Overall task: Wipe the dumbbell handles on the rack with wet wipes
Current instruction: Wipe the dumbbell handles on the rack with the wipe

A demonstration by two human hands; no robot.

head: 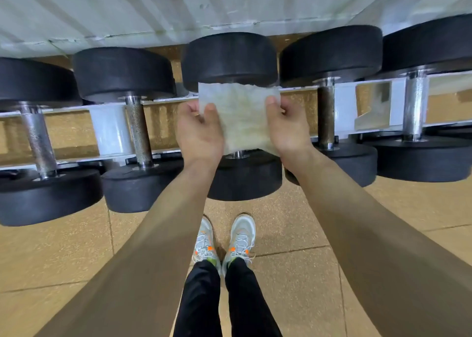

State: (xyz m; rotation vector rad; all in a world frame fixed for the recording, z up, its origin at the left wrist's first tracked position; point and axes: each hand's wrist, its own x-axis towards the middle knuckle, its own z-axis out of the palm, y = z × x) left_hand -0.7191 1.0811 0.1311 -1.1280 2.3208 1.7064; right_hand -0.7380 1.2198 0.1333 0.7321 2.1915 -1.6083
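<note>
Both arms outstretched, left hand (199,132) and right hand (287,130) pinching wet wipe (241,117) edges

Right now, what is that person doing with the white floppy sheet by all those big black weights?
A person stands at a white metal rack of black round-ended dumbbells, holding a pale, thin wet wipe spread open. The left hand pinches its left edge and the right hand pinches its right edge. The wipe hides the handle of the middle dumbbell, so I cannot tell whether it touches yet. The knurled metal handles on either side are bare.
</note>
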